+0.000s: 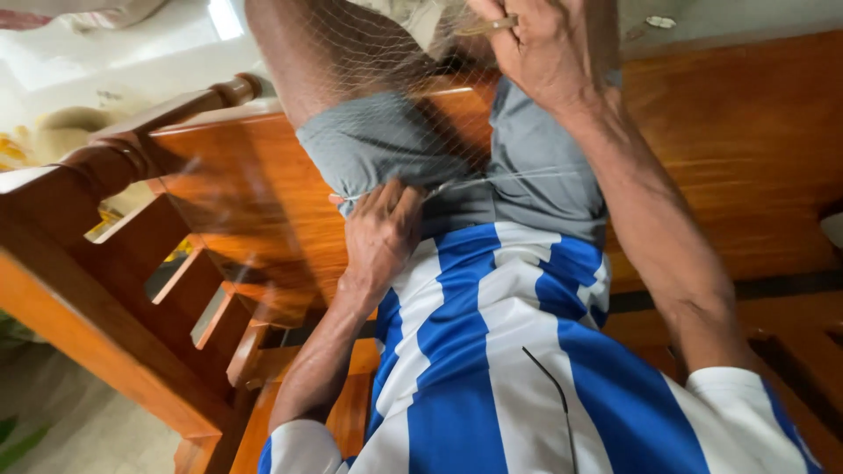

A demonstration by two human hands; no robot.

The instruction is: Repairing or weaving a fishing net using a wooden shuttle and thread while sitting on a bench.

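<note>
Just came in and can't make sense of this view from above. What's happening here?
A person in a blue-and-white striped shirt and grey shorts sits on a wooden bench, working on a fine net spread over the lap. The left hand pinches the net's edge line against the shorts. The right hand is raised, gripping a slim, pale tool with the mesh stretched beneath it.

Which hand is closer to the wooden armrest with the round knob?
Left. The left hand rests low on the lap, pinching the net, on the side where the wooden armrest is. The right hand is raised on the far side, holding a small tool.
</note>
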